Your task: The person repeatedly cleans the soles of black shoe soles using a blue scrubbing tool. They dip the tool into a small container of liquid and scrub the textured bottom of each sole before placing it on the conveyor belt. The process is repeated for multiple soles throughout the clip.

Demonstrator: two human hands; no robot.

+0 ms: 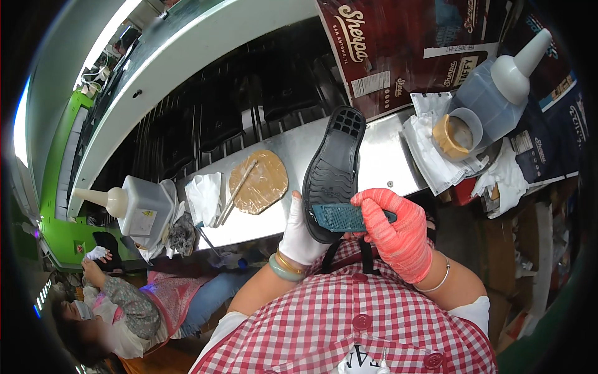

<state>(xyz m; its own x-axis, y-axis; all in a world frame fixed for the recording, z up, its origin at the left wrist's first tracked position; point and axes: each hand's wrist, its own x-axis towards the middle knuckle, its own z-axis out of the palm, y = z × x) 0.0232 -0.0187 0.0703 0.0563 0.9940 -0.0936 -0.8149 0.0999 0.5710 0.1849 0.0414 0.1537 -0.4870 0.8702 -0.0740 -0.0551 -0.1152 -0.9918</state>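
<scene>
A black shoe sole (330,168) is held upright and slightly tilted, its small-celled end pointing away from me. My left hand (300,238), in a white glove, grips the near left edge of the sole. In a pink knit glove, my right hand (398,237) is closed round the handle of a teal brush (338,217). The brush's flat, textured head lies across the near part of the sole and appears to touch it. The right hand's fingertips are close to the sole's right edge.
Beyond the metal ledge (389,153) runs a rack with dark pieces (280,93). A plastic-wrapped brown disc (265,187) carries a thin stick (240,184). Squeeze bottles (144,209) (492,103) stand at both sides. Cardboard boxes (405,56) rise behind. At left sits another person (134,308).
</scene>
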